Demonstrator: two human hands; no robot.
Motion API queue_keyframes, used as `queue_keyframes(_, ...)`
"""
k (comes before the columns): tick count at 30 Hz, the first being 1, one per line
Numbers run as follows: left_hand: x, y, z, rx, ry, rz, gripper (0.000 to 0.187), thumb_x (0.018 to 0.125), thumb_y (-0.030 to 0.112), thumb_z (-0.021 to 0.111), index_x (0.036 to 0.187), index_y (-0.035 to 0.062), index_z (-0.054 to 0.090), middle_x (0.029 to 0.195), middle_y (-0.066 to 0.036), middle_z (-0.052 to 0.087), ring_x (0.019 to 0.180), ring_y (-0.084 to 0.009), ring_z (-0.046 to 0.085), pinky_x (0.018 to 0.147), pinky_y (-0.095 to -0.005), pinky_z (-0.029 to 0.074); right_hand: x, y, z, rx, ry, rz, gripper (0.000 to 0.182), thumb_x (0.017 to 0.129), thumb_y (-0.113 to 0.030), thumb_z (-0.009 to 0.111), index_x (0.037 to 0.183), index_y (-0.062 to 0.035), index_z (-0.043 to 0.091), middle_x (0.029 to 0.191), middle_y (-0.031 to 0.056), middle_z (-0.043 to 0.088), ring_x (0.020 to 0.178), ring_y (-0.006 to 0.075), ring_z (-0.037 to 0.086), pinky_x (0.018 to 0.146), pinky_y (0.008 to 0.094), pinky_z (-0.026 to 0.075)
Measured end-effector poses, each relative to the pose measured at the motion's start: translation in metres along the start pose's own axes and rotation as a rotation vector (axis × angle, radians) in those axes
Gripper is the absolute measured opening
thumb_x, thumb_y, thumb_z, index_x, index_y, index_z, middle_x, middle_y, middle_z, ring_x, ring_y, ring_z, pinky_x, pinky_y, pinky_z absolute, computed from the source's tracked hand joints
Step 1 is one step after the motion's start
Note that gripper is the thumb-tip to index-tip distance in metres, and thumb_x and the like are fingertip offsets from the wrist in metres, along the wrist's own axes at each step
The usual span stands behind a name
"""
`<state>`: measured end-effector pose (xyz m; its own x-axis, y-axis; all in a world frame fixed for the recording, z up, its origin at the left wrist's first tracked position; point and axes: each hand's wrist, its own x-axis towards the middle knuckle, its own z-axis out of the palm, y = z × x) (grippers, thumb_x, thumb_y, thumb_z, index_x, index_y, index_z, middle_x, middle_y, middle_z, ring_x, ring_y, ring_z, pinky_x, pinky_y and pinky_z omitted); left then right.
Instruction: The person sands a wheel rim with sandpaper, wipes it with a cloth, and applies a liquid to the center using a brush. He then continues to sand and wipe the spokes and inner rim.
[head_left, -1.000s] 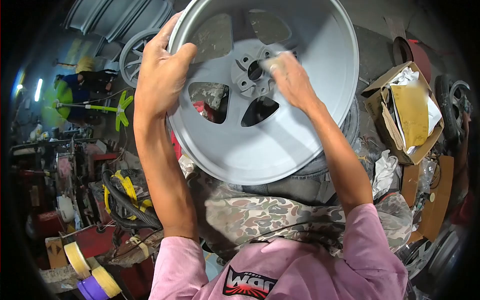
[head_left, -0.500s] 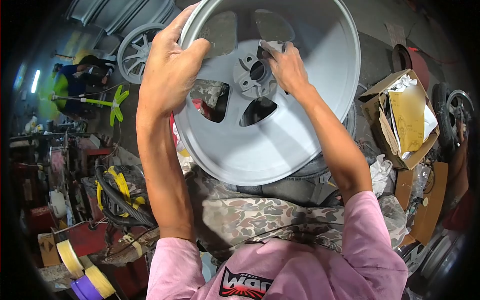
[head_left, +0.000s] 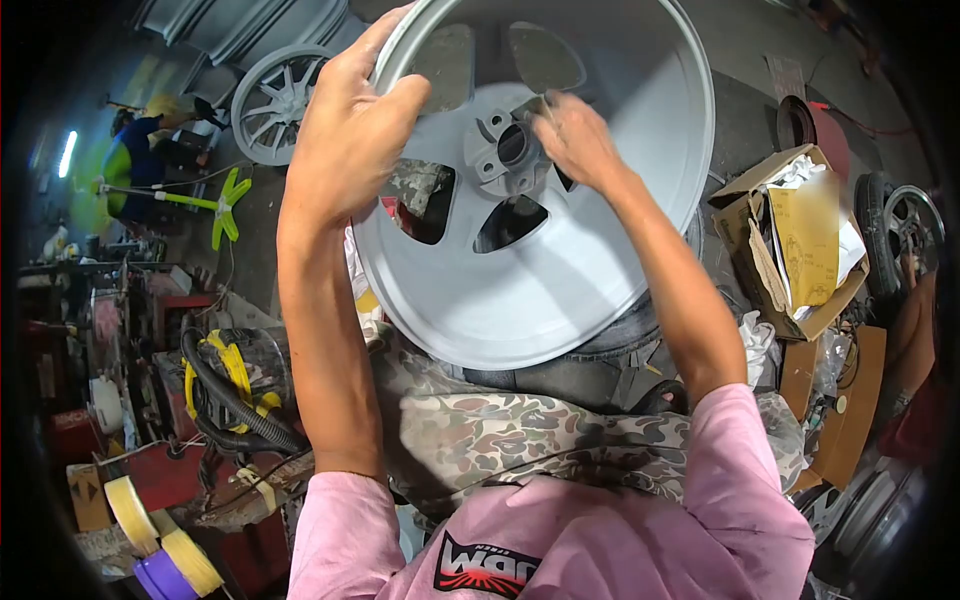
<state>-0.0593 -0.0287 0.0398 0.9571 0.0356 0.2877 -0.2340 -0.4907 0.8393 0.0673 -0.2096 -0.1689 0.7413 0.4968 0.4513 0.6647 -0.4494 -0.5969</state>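
Observation:
A large grey wheel rim [head_left: 480,310] is held tilted in front of me, its inner side facing me, with several windows around a central hub [head_left: 492,150]. My left hand [head_left: 355,140] is closed around the rim's upper left edge, thumb on the inside. Beside the hub, my right hand [head_left: 578,138] is bent and slightly blurred. Its fingertips press a small dark piece of sandpaper [head_left: 530,106] against the wheel face, mostly hidden by the fingers.
A cardboard box [head_left: 740,235] with paper and brown sheets stands at the right. A tire [head_left: 640,330] lies beneath the rim. Rolls of yellow tape [head_left: 130,510] and a black hose [head_left: 215,400] are at the left. Behind, another wheel [head_left: 280,105] and a person [head_left: 140,165] are visible.
My right hand has shifted slightly down and right beside the hub, still with the sandpaper. The left hand keeps its hold, and the view has shifted a little.

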Motion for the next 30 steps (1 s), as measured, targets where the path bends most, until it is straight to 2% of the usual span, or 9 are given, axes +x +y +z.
queue_keyframes(3, -0.001, 0.001, 0.002, -0.002, -0.005, 0.019, 0.061, 0.087, 0.005, 0.056, 0.147, -0.0066, 0.050, 0.128, -0.011, 0.065, 0.113, -0.0162, 0.061, 0.104, -0.0284, 0.044, 0.017, -0.011, 0.001, -0.103, 0.215, -0.020, 0.031, 0.095, -0.024, 0.059, 0.102, 0.0023, 0.074, 0.114, 0.0213, 0.067, 0.103, 0.0430, 0.064, 0.091, 0.0503, 0.052)
queue_keyframes(9, -0.002, -0.001, 0.000, -0.016, -0.003, -0.007, 0.060, 0.088, 0.004, 0.055, 0.148, -0.0047, 0.050, 0.127, -0.011, 0.065, 0.112, -0.0156, 0.062, 0.101, -0.0283, 0.047, -0.019, -0.029, 0.012, 0.083, 0.082, 0.178, 0.028, 0.098, -0.021, 0.057, 0.100, 0.0043, 0.070, 0.102, 0.0232, 0.066, 0.103, 0.0404, 0.063, 0.088, 0.0499, 0.051)
queue_keyframes(15, -0.004, 0.026, 0.004, 0.003, -0.043, -0.077, 0.056, 0.087, 0.001, 0.051, 0.143, -0.0015, 0.056, 0.112, -0.002, 0.066, 0.083, -0.0075, 0.053, 0.072, -0.0213, 0.044, -0.016, -0.060, 0.014, -0.244, 0.147, -0.409, 0.024, 0.090, -0.024, 0.070, 0.101, -0.0026, 0.073, 0.109, 0.0107, 0.065, 0.101, 0.0277, 0.062, 0.084, 0.0399, 0.049)
queue_keyframes(17, -0.004, 0.026, 0.004, -0.032, -0.070, 0.017, 0.057, 0.087, 0.000, 0.051, 0.144, -0.0022, 0.054, 0.117, -0.004, 0.067, 0.090, -0.0087, 0.056, 0.078, -0.0223, 0.046, -0.018, -0.054, 0.029, -0.410, 0.034, -0.343, 0.030, 0.084, -0.024, 0.074, 0.106, -0.0048, 0.074, 0.110, 0.0069, 0.064, 0.104, 0.0235, 0.061, 0.083, 0.0374, 0.047)
queue_keyframes(21, -0.005, 0.025, 0.004, -0.023, -0.063, 0.069, 0.058, 0.087, 0.000, 0.050, 0.145, -0.0040, 0.052, 0.125, -0.007, 0.066, 0.100, -0.0113, 0.058, 0.087, -0.0242, 0.047, -0.040, -0.069, 0.062, -0.211, 0.183, -0.148, 0.027, 0.085, -0.013, 0.072, 0.109, -0.0014, 0.073, 0.108, 0.0145, 0.065, 0.096, 0.0317, 0.063, 0.080, 0.0436, 0.049)
queue_keyframes(23, -0.005, 0.023, 0.006, -0.014, -0.081, 0.064, 0.057, 0.087, 0.001, 0.050, 0.144, -0.0051, 0.053, 0.127, -0.008, 0.066, 0.104, -0.0127, 0.058, 0.091, -0.0248, 0.047, -0.030, -0.094, 0.076, 0.024, 0.246, 0.259, 0.021, 0.089, -0.009, 0.067, 0.107, 0.0023, 0.069, 0.097, 0.0230, 0.065, 0.083, 0.0398, 0.064, 0.072, 0.0508, 0.049)
queue_keyframes(25, -0.003, 0.005, 0.005, -0.031, -0.062, 0.039, 0.058, 0.088, 0.002, 0.052, 0.146, -0.0044, 0.051, 0.127, -0.009, 0.066, 0.107, -0.0138, 0.060, 0.095, -0.0261, 0.047, -0.031, -0.098, 0.079, 0.067, 0.377, 0.217, 0.016, 0.094, -0.007, 0.059, 0.105, 0.0032, 0.065, 0.090, 0.0285, 0.064, 0.077, 0.0456, 0.064, 0.067, 0.0537, 0.049)
queue_keyframes(27, 0.001, -0.006, 0.000, -0.051, -0.025, 0.016, 0.060, 0.089, 0.003, 0.054, 0.148, -0.0036, 0.050, 0.127, -0.011, 0.066, 0.110, -0.0149, 0.062, 0.100, -0.0275, 0.048, -0.052, -0.098, 0.073, 0.401, -0.099, 0.096, 0.017, 0.098, -0.008, 0.055, 0.105, 0.0023, 0.066, 0.089, 0.0262, 0.066, 0.078, 0.0438, 0.064, 0.069, 0.0492, 0.051)
queue_keyframes(30, 0.003, -0.010, -0.003, -0.041, -0.027, 0.052, 0.060, 0.089, 0.003, 0.054, 0.148, -0.0035, 0.050, 0.125, -0.010, 0.067, 0.107, -0.0136, 0.063, 0.098, -0.0266, 0.049, -0.085, -0.081, 0.068, 0.443, 0.163, 0.106, 0.023, 0.099, -0.019, 0.058, 0.096, 0.0018, 0.067, 0.090, 0.0261, 0.069, 0.079, 0.0434, 0.067, 0.073, 0.0503, 0.054)
